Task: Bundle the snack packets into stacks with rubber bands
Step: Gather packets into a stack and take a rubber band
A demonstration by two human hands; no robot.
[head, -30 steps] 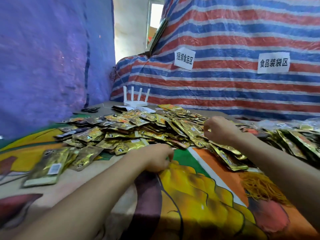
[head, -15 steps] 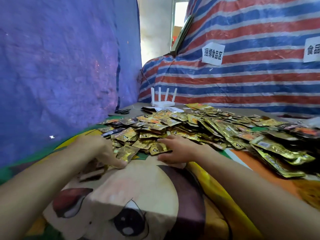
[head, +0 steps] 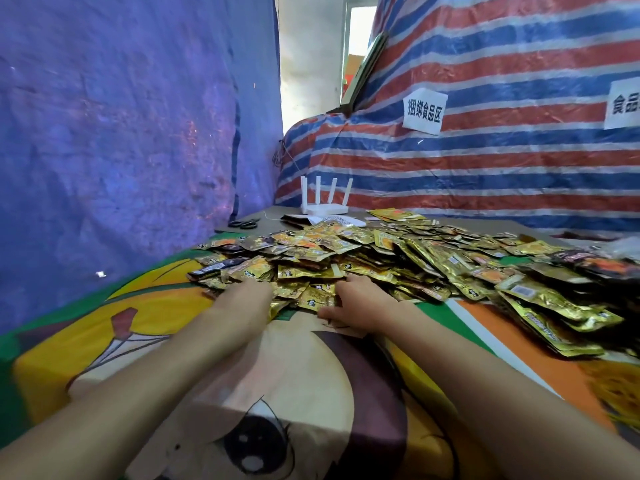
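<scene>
A wide pile of gold snack packets [head: 398,258] covers the far half of the cartoon-printed tablecloth [head: 284,393]. Both my hands are at the pile's near edge, a few packets [head: 313,296] lying between them. My left hand [head: 247,294] reaches into the packets with its fingertips hidden among them. Lying on the pile's edge, my right hand [head: 356,301] has its fingers spread and its thumb pointing left on the cloth. A blurred heap of yellow-orange rubber bands [head: 620,389] lies at the right edge.
A white router [head: 323,202] with several antennas stands at the back, a printed sheet [head: 341,220] in front of it and black scissors [head: 244,223] to its left. A blue tarp wall [head: 121,133] closes the left side, a striped tarp [head: 502,150] the back.
My view swung left. My left hand moved right from a single packet to the pile's edge, close to my right hand, which came over from the pile's right side a second ago.
</scene>
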